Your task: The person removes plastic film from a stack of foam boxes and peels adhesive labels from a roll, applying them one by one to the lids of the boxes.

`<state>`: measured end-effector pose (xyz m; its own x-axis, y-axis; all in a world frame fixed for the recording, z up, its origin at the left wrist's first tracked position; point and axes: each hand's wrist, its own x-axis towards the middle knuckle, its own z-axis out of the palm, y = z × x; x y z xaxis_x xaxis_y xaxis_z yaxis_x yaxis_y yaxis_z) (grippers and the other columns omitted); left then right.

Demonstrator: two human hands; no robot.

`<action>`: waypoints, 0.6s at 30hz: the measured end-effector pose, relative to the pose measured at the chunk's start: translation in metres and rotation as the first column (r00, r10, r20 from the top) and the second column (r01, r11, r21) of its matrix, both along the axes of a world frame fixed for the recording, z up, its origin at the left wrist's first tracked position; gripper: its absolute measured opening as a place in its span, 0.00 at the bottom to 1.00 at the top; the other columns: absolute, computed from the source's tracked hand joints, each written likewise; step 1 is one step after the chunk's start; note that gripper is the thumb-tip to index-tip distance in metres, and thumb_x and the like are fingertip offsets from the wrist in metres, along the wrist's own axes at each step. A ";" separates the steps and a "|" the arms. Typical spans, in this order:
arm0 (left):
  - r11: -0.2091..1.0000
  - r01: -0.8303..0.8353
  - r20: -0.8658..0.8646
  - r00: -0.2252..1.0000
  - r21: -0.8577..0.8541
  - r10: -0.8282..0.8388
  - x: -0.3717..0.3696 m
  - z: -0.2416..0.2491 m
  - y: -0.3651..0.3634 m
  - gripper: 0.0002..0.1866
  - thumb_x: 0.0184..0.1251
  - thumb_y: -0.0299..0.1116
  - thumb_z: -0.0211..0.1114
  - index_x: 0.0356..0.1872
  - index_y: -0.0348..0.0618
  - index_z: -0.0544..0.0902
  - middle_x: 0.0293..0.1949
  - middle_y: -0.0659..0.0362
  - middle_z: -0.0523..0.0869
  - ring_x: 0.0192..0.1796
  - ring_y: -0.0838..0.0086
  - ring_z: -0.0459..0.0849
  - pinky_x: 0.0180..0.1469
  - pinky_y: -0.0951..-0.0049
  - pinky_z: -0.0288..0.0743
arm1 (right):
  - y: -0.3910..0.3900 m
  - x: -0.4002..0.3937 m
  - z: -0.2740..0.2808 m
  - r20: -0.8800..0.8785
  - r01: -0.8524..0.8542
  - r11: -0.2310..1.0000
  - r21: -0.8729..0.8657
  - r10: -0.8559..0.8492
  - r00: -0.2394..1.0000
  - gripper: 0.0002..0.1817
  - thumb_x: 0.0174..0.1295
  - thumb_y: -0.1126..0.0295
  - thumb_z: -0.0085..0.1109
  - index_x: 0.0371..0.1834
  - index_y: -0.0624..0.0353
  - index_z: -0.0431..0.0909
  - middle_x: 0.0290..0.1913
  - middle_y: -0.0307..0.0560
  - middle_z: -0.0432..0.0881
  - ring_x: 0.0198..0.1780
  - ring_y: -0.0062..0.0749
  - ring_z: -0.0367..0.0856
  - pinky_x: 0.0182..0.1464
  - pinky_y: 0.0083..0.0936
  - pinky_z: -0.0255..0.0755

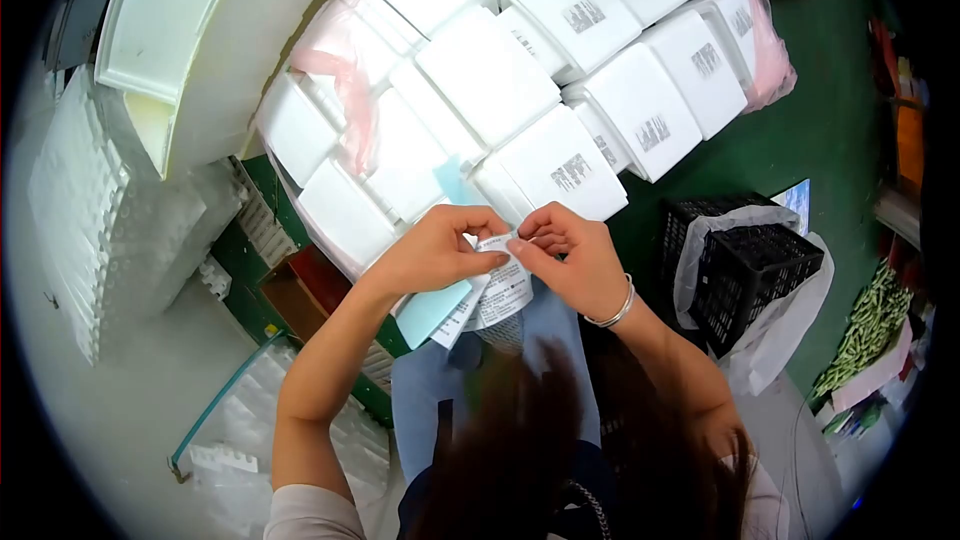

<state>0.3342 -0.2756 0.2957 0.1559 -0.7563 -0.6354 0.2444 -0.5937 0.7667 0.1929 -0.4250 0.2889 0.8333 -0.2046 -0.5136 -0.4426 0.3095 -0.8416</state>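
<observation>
Above my lap, my left hand (445, 250) is closed around a small bunch of printed label sheets (500, 290). Fine dark text covers their white faces, and a pale blue sheet (432, 312) sticks out below the left hand. My right hand (580, 255) pinches the upper right edge of the printed sheet between thumb and fingers. Just beyond both hands lies a pile of white plastic boxes (485, 75), several with black printed labels (572, 172) on them. Another pale blue strip (455, 182) rests against the boxes behind the left hand.
Pink plastic wrapping (350, 105) surrounds the pile. To the right stands a black crate (745, 275) with a white liner bag. Large white panels (165, 20) and clear bagged parts (75, 210) fill the left side. Green pieces (868, 330) lie at far right.
</observation>
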 end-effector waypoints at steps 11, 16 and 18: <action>0.999 0.031 -0.132 0.991 -0.026 -0.035 0.013 -0.012 -0.007 0.13 0.54 0.17 0.67 0.42 0.33 0.82 0.32 0.65 0.80 0.27 0.90 0.75 0.26 0.88 0.67 | -0.007 -0.014 -0.032 -0.062 0.092 0.906 0.413 -0.072 0.995 0.10 0.62 0.75 0.57 0.44 0.68 0.76 0.33 0.45 0.83 0.34 0.25 0.82 0.37 0.17 0.74; 0.995 0.077 -0.294 0.951 -0.056 -0.090 0.043 -0.032 0.015 0.14 0.54 0.20 0.68 0.43 0.35 0.83 0.33 0.64 0.80 0.30 0.88 0.77 0.30 0.88 0.71 | -0.001 0.001 -0.021 0.189 0.025 0.960 0.280 -0.081 0.979 0.15 0.58 0.80 0.55 0.49 0.63 0.76 0.45 0.46 0.78 0.40 0.27 0.78 0.44 0.23 0.73; 0.991 0.114 -0.342 0.930 -0.070 -0.131 0.053 -0.043 0.024 0.14 0.54 0.19 0.68 0.44 0.35 0.83 0.34 0.63 0.82 0.31 0.87 0.79 0.31 0.88 0.72 | 0.010 0.014 -0.017 0.378 -0.051 0.968 -0.247 0.145 0.914 0.16 0.53 0.82 0.57 0.47 0.58 0.78 0.47 0.45 0.75 0.46 0.30 0.75 0.49 0.25 0.71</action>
<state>0.3868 -0.2513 0.2529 -0.1629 -0.7864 -0.5958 0.4266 -0.6007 0.6761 0.2074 -0.4148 0.2716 0.9786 -0.1835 -0.0927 -0.0826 0.0618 -0.9947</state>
